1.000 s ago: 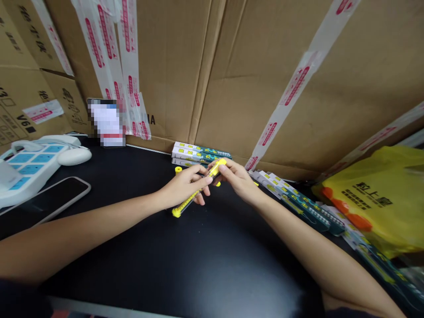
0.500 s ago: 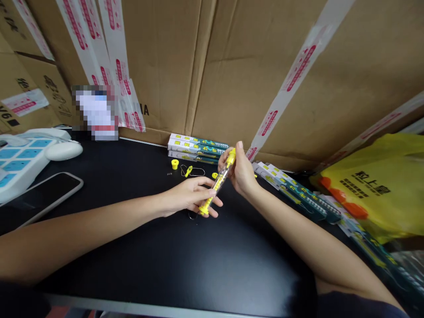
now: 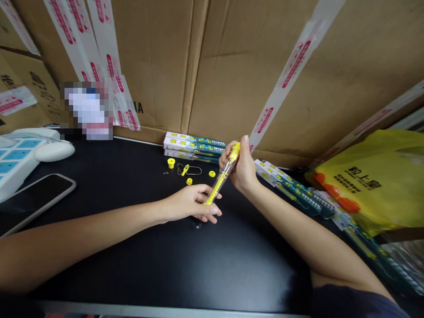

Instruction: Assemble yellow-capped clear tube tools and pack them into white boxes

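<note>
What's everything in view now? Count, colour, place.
Force-gauge tube: one, clear and yellow, centre
Small caps: three, yellow, on table
Wire piece: one, silver and yellow, among caps
Spring: one, grey, left of wire piece
Printed boxes: several, white and teal, back and right
Phone: one, black, left
Power strip: one, white and blue, far left
Mouse-shaped thing: one, white, beside power strip
Pixelated item: one, unclear, back left
Plastic bag: one, yellow, right
Cartons: at least two, brown, behind
Table: one, black, underneath
Left hand: one, bare, tube's lower end
Right hand: one, bare, tube's upper end
</note>
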The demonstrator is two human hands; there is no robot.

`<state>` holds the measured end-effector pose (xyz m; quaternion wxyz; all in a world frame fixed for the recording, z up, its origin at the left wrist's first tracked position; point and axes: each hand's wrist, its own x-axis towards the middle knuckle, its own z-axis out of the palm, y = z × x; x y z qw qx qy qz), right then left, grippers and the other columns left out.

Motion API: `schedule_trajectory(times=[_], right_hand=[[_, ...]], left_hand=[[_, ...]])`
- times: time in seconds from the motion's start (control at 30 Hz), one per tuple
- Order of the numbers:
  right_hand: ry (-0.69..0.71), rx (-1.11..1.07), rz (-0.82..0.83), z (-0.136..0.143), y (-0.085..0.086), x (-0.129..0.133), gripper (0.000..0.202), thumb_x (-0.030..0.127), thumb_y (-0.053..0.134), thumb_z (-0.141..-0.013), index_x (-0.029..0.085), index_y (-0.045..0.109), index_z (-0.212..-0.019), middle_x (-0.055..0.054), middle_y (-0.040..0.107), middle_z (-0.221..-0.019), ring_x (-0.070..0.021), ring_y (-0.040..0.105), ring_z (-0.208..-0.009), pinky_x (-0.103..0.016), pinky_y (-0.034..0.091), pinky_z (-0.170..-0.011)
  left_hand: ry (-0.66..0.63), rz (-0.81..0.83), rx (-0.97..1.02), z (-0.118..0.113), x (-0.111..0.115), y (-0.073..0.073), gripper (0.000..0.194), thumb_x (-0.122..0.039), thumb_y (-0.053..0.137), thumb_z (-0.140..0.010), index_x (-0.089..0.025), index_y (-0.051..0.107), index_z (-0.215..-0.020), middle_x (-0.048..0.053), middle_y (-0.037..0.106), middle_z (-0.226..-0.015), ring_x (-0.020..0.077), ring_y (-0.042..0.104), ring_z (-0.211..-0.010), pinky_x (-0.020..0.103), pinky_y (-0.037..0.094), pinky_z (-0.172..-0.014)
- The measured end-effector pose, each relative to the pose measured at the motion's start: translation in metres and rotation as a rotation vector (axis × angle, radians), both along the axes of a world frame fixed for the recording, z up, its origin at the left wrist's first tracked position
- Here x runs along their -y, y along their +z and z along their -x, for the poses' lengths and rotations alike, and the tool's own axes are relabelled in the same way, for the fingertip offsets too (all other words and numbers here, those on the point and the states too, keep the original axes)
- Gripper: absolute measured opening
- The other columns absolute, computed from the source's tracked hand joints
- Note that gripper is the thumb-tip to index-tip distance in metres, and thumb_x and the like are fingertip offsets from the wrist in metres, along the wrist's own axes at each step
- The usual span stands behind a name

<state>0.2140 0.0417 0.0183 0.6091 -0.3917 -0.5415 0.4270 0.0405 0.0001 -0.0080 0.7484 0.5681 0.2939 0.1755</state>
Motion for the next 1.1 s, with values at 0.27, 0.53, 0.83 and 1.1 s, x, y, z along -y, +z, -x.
schedule_trajectory(times=[0.27,0.53,0.83,1.1], right_hand=[[-0.002,0.002,-0.093,-0.017,0.017,-0.008,0.060,0.082,0.030,-0.078,0.024,0.037,-0.064,0.007,0.032,-0.045,-0.0089,0.032,-0.036,-0.025,0.029,-0.038],[-0.118,0.023,-0.100,-0.018,0.012,-0.010,0.055,0.075,0.036,-0.083,0.024,0.042,-0.064,0.004,0.040,-0.050,-0.0100,0.041,-0.041,-0.025,0.033,-0.040],[-0.141,0.144,-0.032,-0.009,0.019,0.004,0.034,0.053,0.059,-0.083,0.025,0.041,-0.079,0.007,0.049,-0.059,-0.0067,0.037,-0.034,-0.026,0.032,-0.033],[-0.129,0.080,-0.119,-0.011,0.021,0.002,0.034,0.050,0.065,-0.080,0.025,0.042,-0.081,0.010,0.051,-0.055,-0.0050,0.040,-0.031,-0.019,0.032,-0.028]], left_hand=[[-0.039,0.020,0.038,0.003,-0.004,-0.003,0.039,-0.048,0.059,-0.086,-0.016,0.059,-0.108,0.012,0.073,-0.099,0.0181,0.072,-0.084,0.031,0.053,-0.078],[0.020,-0.018,-0.027,0.000,-0.002,-0.010,0.034,-0.043,0.066,-0.082,-0.015,0.054,-0.096,0.007,0.074,-0.084,0.0148,0.072,-0.072,0.027,0.052,-0.069],[0.078,-0.002,0.118,-0.003,-0.001,-0.018,0.038,-0.047,0.065,-0.082,-0.012,0.057,-0.095,0.002,0.068,-0.068,0.0111,0.066,-0.058,0.025,0.051,-0.061],[0.056,0.009,0.163,-0.002,-0.003,-0.018,0.043,-0.052,0.065,-0.079,-0.013,0.056,-0.094,0.002,0.068,-0.069,0.0110,0.064,-0.058,0.026,0.051,-0.062]])
